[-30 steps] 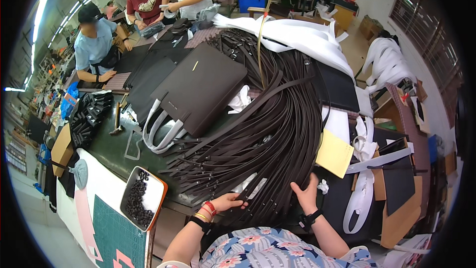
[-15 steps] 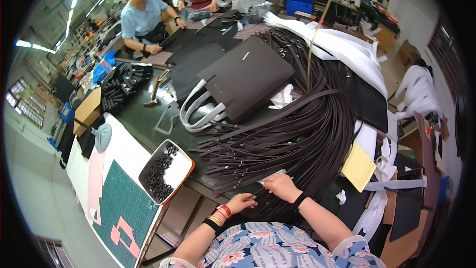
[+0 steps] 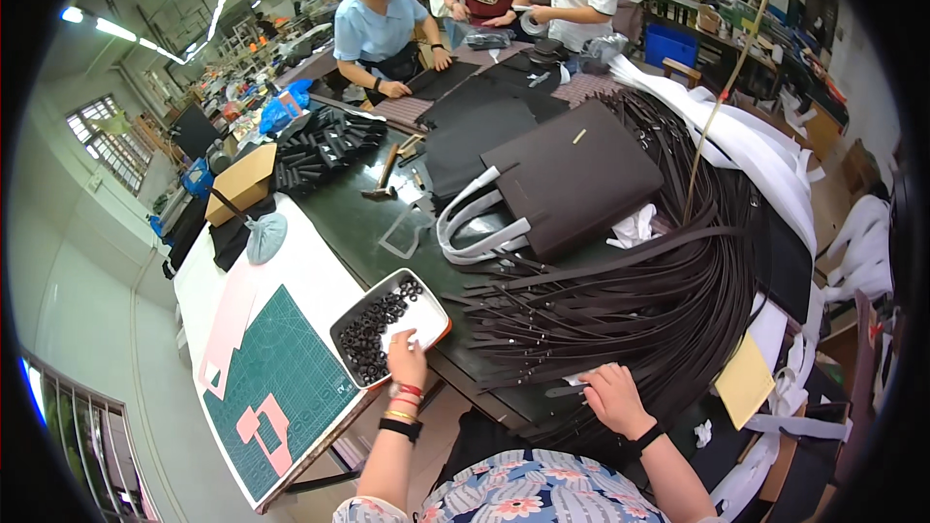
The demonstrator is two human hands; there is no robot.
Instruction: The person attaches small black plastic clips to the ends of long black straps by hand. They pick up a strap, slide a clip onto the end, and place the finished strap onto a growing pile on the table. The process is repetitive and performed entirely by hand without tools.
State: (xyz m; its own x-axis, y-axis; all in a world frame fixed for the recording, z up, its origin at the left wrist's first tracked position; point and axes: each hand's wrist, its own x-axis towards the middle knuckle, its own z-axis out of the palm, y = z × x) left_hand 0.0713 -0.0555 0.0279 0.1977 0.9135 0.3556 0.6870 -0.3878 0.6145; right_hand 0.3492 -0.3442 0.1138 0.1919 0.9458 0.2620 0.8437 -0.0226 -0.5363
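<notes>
My left hand [image 3: 407, 360] is over the near edge of a white tray with an orange outer side [image 3: 438, 302]. Its fingers are stretched down toward the bare white inside, next to many small black rings [image 3: 373, 334]. Nothing shows between those fingers. By the table's near edge my right hand [image 3: 618, 399] is closed on a dark strap [image 3: 564, 391], whose end pokes out to the left of the fingers. A small white scrap [image 3: 573, 380] shows at its fingertips. Beyond it spreads a thick bundle of dark brown straps [image 3: 620, 305].
A dark brown handbag [image 3: 581, 174] with wrapped handles lies behind the straps. A hammer [image 3: 385, 174] rests on the green tabletop. At left are a green cutting mat [image 3: 291, 378] and pink pieces [image 3: 266, 426]. Yellow sheet [image 3: 744, 383] at right. Three people work across the table.
My left hand has left the strap beside my right hand and moved left to the tray. The right hand stays by the straps. The whole view has shifted, with things now farther right.
</notes>
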